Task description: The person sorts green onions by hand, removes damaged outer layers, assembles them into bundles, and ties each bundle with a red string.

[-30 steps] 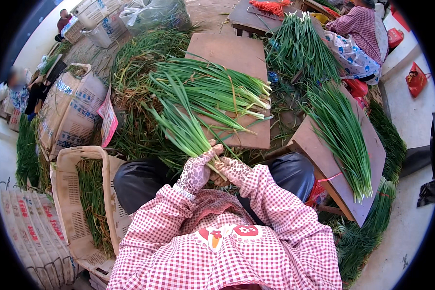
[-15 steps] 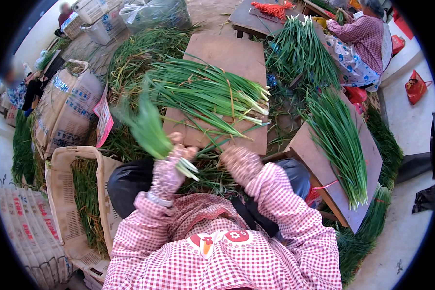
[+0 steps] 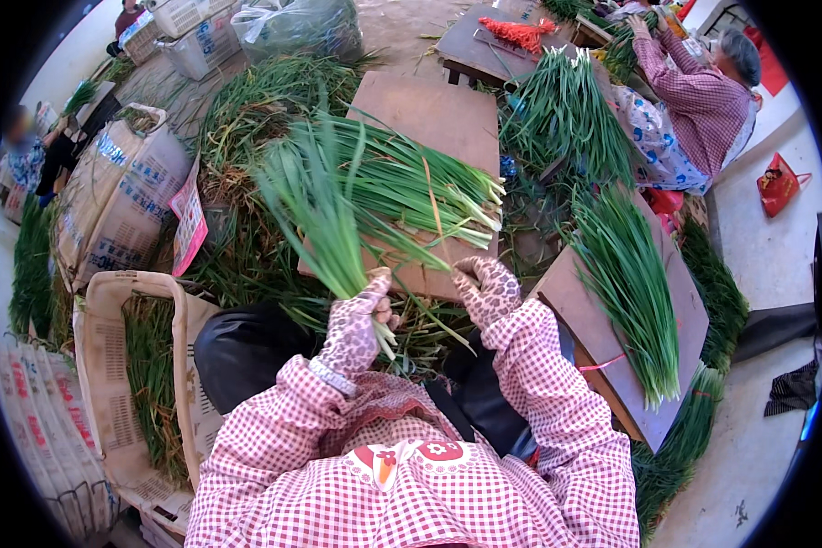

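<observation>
My left hand (image 3: 361,315), in a spotted glove with bare fingertips, is closed around a bunch of garlic chives (image 3: 329,237) near the pale stem ends. The leaves stand up and lean left over the board. My right hand (image 3: 484,288), gloved alike, pinches at the stem end of a garlic chive stalk at the board's near edge. A thin brown strand (image 3: 433,196) runs from the pile down to these fingertips; whether they hold it too I cannot tell. A larger pile of garlic chives (image 3: 411,178) lies on the wooden board (image 3: 429,100), stems to the right.
A tied bundle of chives (image 3: 626,292) rests on a board (image 3: 694,320) at my right. Beyond it, more chives (image 3: 566,110) lie near a seated person (image 3: 694,110). Orange ties (image 3: 518,35) lie on a far table. A plastic basket (image 3: 100,365) stands at my left; loose leaves (image 3: 247,119) heap behind.
My left hand has moved slightly right and down with the chive bunch, which was blurred by motion. My right hand has moved up and right to the pile's stems and closed there.
</observation>
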Demonstrator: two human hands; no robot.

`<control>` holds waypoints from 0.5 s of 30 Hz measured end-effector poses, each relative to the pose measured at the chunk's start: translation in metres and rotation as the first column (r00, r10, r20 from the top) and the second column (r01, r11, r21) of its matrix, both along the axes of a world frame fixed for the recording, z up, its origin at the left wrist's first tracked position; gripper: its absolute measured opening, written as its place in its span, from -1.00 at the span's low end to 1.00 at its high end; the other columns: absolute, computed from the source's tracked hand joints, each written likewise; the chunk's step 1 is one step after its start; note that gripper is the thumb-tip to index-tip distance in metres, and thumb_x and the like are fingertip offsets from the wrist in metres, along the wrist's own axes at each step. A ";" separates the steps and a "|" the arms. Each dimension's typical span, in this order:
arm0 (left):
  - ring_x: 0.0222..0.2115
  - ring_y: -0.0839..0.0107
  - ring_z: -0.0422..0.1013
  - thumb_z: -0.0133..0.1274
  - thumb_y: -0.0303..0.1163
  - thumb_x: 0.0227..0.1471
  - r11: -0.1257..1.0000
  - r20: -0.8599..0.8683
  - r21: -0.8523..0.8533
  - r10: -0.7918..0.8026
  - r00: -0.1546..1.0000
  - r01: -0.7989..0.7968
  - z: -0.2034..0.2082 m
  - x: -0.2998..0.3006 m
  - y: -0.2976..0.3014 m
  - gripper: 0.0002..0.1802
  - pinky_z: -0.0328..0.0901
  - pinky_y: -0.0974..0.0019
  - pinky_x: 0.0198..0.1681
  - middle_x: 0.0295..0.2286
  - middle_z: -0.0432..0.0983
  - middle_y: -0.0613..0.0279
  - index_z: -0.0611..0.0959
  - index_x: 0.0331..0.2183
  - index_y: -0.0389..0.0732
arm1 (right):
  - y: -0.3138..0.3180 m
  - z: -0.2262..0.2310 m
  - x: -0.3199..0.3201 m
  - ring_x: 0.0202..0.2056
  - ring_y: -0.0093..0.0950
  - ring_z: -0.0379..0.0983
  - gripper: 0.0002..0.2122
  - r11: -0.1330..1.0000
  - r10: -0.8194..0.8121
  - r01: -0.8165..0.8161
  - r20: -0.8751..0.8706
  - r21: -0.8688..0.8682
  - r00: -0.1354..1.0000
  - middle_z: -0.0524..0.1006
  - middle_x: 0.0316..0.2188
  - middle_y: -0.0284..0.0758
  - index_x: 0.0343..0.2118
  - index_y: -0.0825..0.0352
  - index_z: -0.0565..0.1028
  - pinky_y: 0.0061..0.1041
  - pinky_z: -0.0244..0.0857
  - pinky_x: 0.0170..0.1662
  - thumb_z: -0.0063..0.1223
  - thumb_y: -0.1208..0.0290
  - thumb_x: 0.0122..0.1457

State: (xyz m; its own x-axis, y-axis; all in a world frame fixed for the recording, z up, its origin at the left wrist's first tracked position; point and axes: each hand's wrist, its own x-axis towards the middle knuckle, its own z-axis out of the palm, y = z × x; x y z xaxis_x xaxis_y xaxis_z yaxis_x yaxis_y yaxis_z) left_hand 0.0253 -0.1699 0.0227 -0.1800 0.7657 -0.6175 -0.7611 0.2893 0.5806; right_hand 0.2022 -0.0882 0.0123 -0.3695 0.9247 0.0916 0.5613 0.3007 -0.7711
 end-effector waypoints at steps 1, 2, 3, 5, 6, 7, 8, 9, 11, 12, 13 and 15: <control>-0.77 0.64 0.17 0.09 -0.32 -0.02 0.999 -0.024 -0.023 -0.042 0.999 0.041 -0.009 0.003 0.001 -0.82 0.21 0.46 -0.62 -0.73 0.24 0.51 0.49 -0.33 -0.13 | -0.008 -0.003 0.001 -0.49 -0.42 0.44 -0.83 0.999 0.015 -0.016 -0.015 -0.050 1.000 0.50 -0.50 -0.20 -0.32 0.34 0.48 -0.44 0.32 -0.42 -0.03 0.35 0.13; -0.76 0.61 0.18 0.08 -0.35 -0.01 0.998 -0.031 -0.035 -0.052 0.998 0.050 -0.016 0.007 0.003 -0.85 0.21 0.43 -0.62 -0.72 0.27 0.48 0.49 -0.36 -0.16 | -0.015 -0.004 0.000 -0.44 -0.45 0.46 -0.83 0.992 0.040 -0.042 -0.024 -0.118 0.999 0.51 -0.46 -0.22 -0.32 0.36 0.49 -0.48 0.33 -0.36 0.02 0.37 0.09; -0.75 0.59 0.20 0.06 -0.37 0.00 0.997 -0.038 -0.052 -0.061 0.997 0.059 -0.021 0.009 0.004 -0.87 0.22 0.41 -0.62 -0.70 0.29 0.45 0.48 -0.39 -0.18 | -0.022 -0.008 0.000 -0.39 -0.48 0.47 -0.81 0.980 0.061 -0.066 -0.034 -0.187 0.998 0.52 -0.42 -0.23 -0.31 0.38 0.49 -0.52 0.33 -0.29 0.08 0.40 0.05; -0.75 0.60 0.21 0.07 -0.38 -0.01 0.998 -0.020 -0.037 -0.044 0.999 0.043 -0.028 0.007 0.008 -0.88 0.21 0.41 -0.65 -0.70 0.31 0.43 0.46 -0.48 -0.16 | -0.037 -0.015 -0.001 -0.36 -0.50 0.46 -0.79 0.932 0.045 -0.092 -0.141 -0.351 0.989 0.52 -0.43 -0.25 -0.28 0.38 0.49 -0.51 0.32 -0.26 0.08 0.37 0.06; -0.75 0.61 0.21 0.07 -0.38 -0.02 0.996 -0.027 -0.067 -0.061 0.998 0.059 -0.030 0.004 0.013 -0.87 0.19 0.43 -0.66 -0.70 0.31 0.43 0.46 -0.51 -0.15 | -0.040 -0.021 -0.002 -0.35 -0.52 0.45 -0.78 0.916 0.086 -0.122 -0.109 -0.383 0.990 0.52 -0.43 -0.26 -0.27 0.38 0.48 -0.53 0.31 -0.25 0.08 0.37 0.06; -0.75 0.61 0.21 0.07 -0.38 -0.02 0.993 -0.034 -0.097 -0.077 0.996 0.073 -0.031 0.001 0.015 -0.85 0.18 0.45 -0.67 -0.71 0.31 0.42 0.45 -0.53 -0.14 | -0.043 -0.025 -0.003 -0.35 -0.54 0.44 -0.77 0.898 0.129 -0.151 -0.080 -0.414 0.988 0.52 -0.42 -0.27 -0.26 0.39 0.48 -0.54 0.31 -0.24 0.08 0.36 0.06; -0.74 0.64 0.21 0.08 -0.40 -0.03 0.991 -0.008 -0.081 -0.110 0.994 0.109 -0.036 -0.003 0.013 -0.91 0.15 0.50 -0.67 -0.70 0.32 0.43 0.50 -0.49 -0.16 | -0.044 -0.025 -0.004 -0.34 -0.56 0.43 -0.74 0.885 0.183 -0.183 -0.041 -0.428 0.982 0.52 -0.41 -0.29 -0.24 0.40 0.47 -0.55 0.30 -0.23 0.08 0.33 0.07; -0.75 0.64 0.20 0.07 -0.38 -0.02 0.992 -0.029 -0.054 -0.119 0.992 0.117 -0.040 -0.003 0.013 -0.91 0.15 0.49 -0.65 -0.70 0.31 0.46 0.51 -0.42 -0.15 | -0.042 -0.028 -0.003 -0.30 -0.49 0.45 -0.65 0.787 0.178 -0.229 -0.145 -0.573 0.973 0.53 -0.33 -0.26 -0.18 0.35 0.46 -0.48 0.31 -0.20 0.14 0.26 0.01; -0.76 0.65 0.19 0.07 -0.34 -0.01 0.991 -0.071 -0.002 -0.133 0.989 0.133 -0.044 -0.002 0.012 -0.82 0.17 0.47 -0.62 -0.71 0.29 0.51 0.54 -0.29 -0.13 | -0.034 -0.027 -0.002 -0.24 -0.47 0.42 -0.55 0.662 0.152 -0.280 -0.241 -0.695 0.959 0.51 -0.26 -0.25 -0.11 0.38 0.40 -0.49 0.29 -0.17 0.16 0.20 -0.01; -0.73 0.65 0.20 0.04 -0.36 0.01 0.992 -0.075 0.018 -0.124 0.989 0.126 -0.045 -0.003 0.010 -0.79 0.17 0.48 -0.61 -0.71 0.29 0.51 0.54 -0.25 -0.14 | -0.029 -0.017 -0.009 -0.20 -0.45 0.39 -0.48 0.543 0.060 -0.216 -0.219 -0.811 0.974 0.48 -0.22 -0.24 -0.05 0.40 0.36 -0.50 0.28 -0.16 0.16 0.16 -0.01; -0.72 0.64 0.21 0.06 -0.39 -0.01 0.994 -0.069 0.034 -0.099 0.993 0.102 -0.044 0.000 0.008 -0.81 0.15 0.49 -0.62 -0.69 0.31 0.47 0.54 -0.27 -0.17 | -0.024 -0.011 -0.015 -0.21 -0.46 0.39 -0.53 0.508 0.027 -0.181 -0.194 -0.842 0.981 0.48 -0.23 -0.25 -0.07 0.38 0.37 -0.50 0.29 -0.18 0.15 0.19 0.01; -0.70 0.61 0.22 0.09 -0.45 -0.05 0.997 -0.058 0.064 -0.044 0.997 0.047 -0.035 0.007 0.003 -0.84 0.13 0.51 -0.64 -0.66 0.35 0.40 0.56 -0.33 -0.24 | -0.023 -0.019 -0.027 -0.23 -0.50 0.39 -0.59 0.529 -0.119 -0.175 -0.277 -0.830 0.953 0.49 -0.25 -0.26 -0.09 0.39 0.39 -0.52 0.28 -0.19 0.12 0.25 0.04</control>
State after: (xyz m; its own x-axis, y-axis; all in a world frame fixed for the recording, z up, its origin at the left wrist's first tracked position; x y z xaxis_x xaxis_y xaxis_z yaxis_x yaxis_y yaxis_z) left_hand 0.0327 -0.1673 -0.0127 -0.1774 0.8124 -0.5554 -0.7131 0.2828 0.6415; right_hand 0.1749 -0.1109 -0.0065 -0.4917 0.6103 -0.6211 0.2930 -0.5557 -0.7781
